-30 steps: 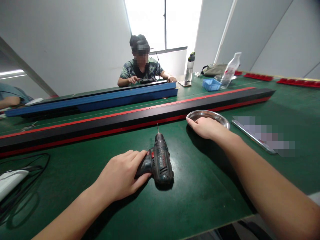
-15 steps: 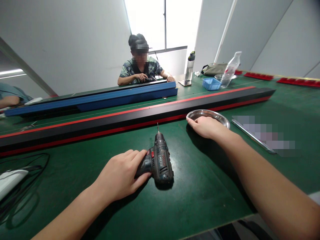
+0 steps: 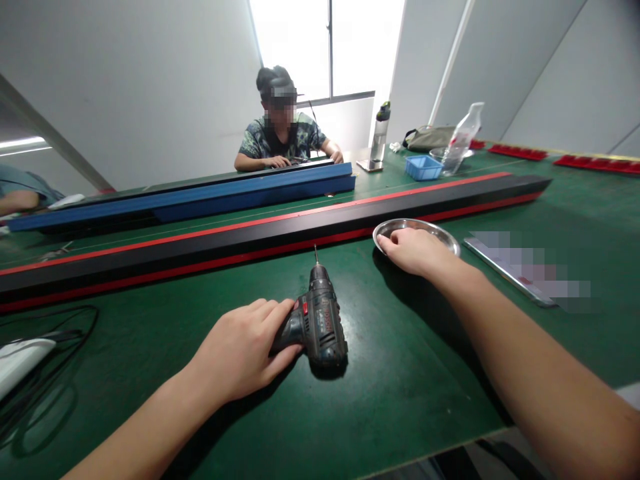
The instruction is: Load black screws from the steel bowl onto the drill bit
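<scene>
My left hand point(image 3: 245, 343) is wrapped round the grip of a dark power drill point(image 3: 325, 327), which lies on its side on the green table point(image 3: 390, 413). The drill's bit points away from me, its tip close to the red edge of a long black and red bar point(image 3: 270, 233). Over a round metal dish point(image 3: 443, 235) is my right hand point(image 3: 413, 250), its fingers reaching down inside the rim. Those fingertips are mostly hidden, so what they hold, if anything, cannot be seen.
Right of the dish lies a flat, partly blurred device point(image 3: 510, 270). Behind the bar are a blue tray point(image 3: 423, 168), a clear bottle point(image 3: 461, 143) and blue bars point(image 3: 200, 197), where a person point(image 3: 280, 133) works. Cables point(image 3: 85, 333) lie at the left.
My right hand's thumb has shifted from the dish's rim to inside it. The left hand and drill have stayed put. Across the table, the person's hands have moved slightly.
</scene>
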A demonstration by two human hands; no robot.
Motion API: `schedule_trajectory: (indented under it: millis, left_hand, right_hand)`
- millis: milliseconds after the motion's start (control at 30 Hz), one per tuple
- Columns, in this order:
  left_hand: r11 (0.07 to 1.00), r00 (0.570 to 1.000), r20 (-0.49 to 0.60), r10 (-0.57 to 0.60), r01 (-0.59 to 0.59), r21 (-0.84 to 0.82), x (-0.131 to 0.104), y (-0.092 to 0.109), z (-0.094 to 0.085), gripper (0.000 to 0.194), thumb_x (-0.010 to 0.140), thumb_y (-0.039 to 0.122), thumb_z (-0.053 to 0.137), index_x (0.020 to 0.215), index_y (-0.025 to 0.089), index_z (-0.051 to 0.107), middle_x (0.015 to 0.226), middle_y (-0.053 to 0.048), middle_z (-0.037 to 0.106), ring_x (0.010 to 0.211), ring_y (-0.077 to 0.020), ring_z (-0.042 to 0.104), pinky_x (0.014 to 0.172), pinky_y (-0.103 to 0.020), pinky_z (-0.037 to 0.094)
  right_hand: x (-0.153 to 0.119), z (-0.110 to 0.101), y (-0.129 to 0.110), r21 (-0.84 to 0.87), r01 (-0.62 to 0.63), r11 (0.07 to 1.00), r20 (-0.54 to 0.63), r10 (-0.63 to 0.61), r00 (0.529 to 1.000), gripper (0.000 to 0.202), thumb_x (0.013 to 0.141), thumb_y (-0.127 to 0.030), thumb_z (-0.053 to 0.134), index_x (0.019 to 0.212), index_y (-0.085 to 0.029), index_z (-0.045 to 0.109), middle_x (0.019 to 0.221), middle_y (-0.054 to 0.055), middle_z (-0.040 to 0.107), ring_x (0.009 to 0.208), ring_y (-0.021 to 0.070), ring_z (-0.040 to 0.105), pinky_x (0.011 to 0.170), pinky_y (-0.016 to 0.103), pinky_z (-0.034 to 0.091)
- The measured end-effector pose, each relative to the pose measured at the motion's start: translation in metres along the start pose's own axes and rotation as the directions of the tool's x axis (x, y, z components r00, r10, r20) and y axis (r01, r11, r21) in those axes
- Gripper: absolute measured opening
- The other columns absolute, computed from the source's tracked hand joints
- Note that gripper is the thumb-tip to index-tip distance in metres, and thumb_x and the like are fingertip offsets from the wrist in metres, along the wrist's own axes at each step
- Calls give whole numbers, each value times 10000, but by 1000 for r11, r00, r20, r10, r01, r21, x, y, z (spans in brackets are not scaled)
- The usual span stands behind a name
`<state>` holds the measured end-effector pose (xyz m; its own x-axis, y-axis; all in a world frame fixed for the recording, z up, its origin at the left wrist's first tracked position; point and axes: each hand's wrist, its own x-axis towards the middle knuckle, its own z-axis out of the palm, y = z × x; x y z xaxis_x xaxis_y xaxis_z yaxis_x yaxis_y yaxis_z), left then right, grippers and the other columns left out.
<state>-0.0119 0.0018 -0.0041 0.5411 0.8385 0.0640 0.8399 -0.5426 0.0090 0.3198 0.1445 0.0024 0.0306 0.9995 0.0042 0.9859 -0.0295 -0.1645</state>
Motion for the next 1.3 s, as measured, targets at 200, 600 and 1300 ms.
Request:
schedule_trajectory:
  millis: [200, 600, 1300]
  left_hand:
    - [1000, 1000, 7, -2, 2, 2, 1, -1, 0, 489, 979, 443, 565, 1395, 192, 515, 1153, -109, 703, 1015, -291, 664, 875, -427, 541]
    - [1000, 1000, -5, 4, -4, -5, 0, 0, 0, 488, 976, 426, 577, 1397, 187, 519, 1159, -118, 709, 1023, -292, 668, 883, -435, 551]
    - [1000, 1000, 7, 5, -5, -9, 1, 1, -4, 479, 974, 419, 585, 1391, 191, 530, 1142, -112, 711, 1020, -293, 676, 881, -429, 556]
  right_hand:
    - [0, -1, 0, 9, 17, 1000, -109, -16, 994, 362, 991, -420, 501, 961, -187, 776, 992, 148, 773, 923, 287, 718, 828, 362, 504]
    - [-5, -3, 1, 23, 75, 997, -179, -70, 981, 352, 835, -103, 602, 1130, -196, 770, 1134, 117, 766, 973, 253, 713, 854, 313, 514]
    - [-5, -3, 1, 15, 92, 996, -203, -87, 975, 254, 910, -303, 602, 1070, -242, 791, 1053, 91, 802, 956, 285, 731, 799, 346, 510]
